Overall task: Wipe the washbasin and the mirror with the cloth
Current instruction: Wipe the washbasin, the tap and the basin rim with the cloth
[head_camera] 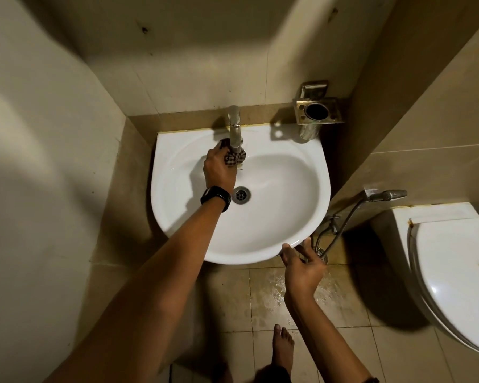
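The cloth (234,157) is gripped in the left hand (219,170) at the far tap (235,131); the right hand (302,265), open, steadies the washbasin (288,217) at its near rim. The mirror, unseen, likely remains.

left hand (219,168): fisted, arm extended | right hand (302,265): fingers spread
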